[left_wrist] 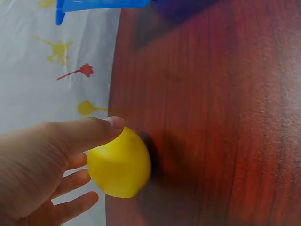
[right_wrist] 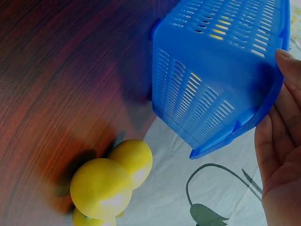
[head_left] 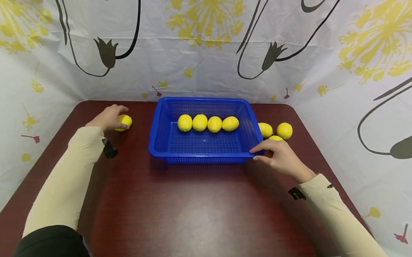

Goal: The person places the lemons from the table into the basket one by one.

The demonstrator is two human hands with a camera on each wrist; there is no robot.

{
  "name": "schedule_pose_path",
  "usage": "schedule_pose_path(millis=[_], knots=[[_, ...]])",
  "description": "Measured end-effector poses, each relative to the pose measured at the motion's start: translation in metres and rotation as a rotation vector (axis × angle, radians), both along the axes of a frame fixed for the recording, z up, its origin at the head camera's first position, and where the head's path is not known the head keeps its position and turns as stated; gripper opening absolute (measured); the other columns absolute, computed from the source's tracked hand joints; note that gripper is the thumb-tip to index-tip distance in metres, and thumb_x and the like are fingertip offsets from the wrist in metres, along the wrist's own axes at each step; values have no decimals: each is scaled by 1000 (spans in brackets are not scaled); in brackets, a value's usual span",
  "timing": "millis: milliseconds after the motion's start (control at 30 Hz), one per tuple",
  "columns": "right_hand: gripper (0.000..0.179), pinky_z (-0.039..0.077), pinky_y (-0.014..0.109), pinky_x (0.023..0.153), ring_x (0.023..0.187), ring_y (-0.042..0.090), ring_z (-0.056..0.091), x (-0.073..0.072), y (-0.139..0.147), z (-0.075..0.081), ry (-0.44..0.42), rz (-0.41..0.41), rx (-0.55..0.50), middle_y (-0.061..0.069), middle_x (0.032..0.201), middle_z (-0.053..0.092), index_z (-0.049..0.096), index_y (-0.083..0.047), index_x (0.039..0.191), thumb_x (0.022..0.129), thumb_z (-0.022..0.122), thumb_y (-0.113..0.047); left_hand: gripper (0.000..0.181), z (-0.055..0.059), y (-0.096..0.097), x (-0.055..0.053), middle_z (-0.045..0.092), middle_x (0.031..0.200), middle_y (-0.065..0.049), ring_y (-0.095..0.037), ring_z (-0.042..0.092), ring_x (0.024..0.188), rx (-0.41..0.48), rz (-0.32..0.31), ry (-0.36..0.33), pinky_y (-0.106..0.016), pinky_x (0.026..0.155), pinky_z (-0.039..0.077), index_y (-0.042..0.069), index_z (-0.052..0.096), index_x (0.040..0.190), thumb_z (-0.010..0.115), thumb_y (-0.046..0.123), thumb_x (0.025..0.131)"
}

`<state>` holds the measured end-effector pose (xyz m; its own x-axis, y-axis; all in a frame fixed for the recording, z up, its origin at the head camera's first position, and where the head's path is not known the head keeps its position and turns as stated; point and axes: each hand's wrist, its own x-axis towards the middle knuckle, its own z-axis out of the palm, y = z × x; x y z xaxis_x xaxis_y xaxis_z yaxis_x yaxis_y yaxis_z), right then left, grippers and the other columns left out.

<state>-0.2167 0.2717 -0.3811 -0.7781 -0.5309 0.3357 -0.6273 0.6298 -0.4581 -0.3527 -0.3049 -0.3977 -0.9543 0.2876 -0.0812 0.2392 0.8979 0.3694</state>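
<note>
My left hand (head_left: 107, 117) is at a lemon (head_left: 125, 119) that lies on the tabletop (head_left: 196, 213), in from its far left corner. The thumb reaches over the lemon's side, and the other fingers, loose and uncurled, pass behind it; I am not gripping it, and I cannot tell whether every fingertip touches it. My right hand (head_left: 279, 156) pinches the rim of the blue basket (head_left: 207, 157) at its near right corner, thumb on one side of the rim and fingers on the other.

The basket sits near the middle of the tabletop's far edge, its long sides running along that edge. Inside, four lemons (head_left: 200, 122) lie side by side in a row across the basket floor, nearer its far wall than its near one. Just beyond the basket's right side, toward the tabletop's right edge, three more lemons (head_left: 284, 131) lie close together, one of them partly hidden by my right hand in the head view.

The tabletop is dark red-brown, with a pale shine toward its near edge. A white cloth (head_left: 207, 73) printed with yellow flowers and dark stems hangs behind the far edge and along both sides. My sleeves (head_left: 66, 180) are cream.
</note>
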Motion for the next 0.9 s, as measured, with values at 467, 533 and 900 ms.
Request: schedule_pose_path(millis=[467,533,900], knots=[[25,46,34,61,73,23,54,1,1,-1,26,7,-10,-8,96,74,80,-16,101,80,84,-4,63,-1,7,7,54,127,-37,-44,53,102,-49,65,-63,-55,86,47,-18,51,132,79,13,85],[25,46,36,61,74,23,55,0,1,-1,29,6,-11,-8,96,74,80,-16,101,80,85,-4,61,0,9,7,56,124,-36,-42,54,98,-51,73,-65,-53,84,48,-18,53,130,80,12,85],[26,46,34,63,76,23,55,1,0,-2,36,6,-17,-8,95,74,80,-15,101,79,85,-3,36,-6,11,-2,62,90,-20,-34,54,78,-96,87,-58,-46,71,48,-10,65,99,86,10,78]])
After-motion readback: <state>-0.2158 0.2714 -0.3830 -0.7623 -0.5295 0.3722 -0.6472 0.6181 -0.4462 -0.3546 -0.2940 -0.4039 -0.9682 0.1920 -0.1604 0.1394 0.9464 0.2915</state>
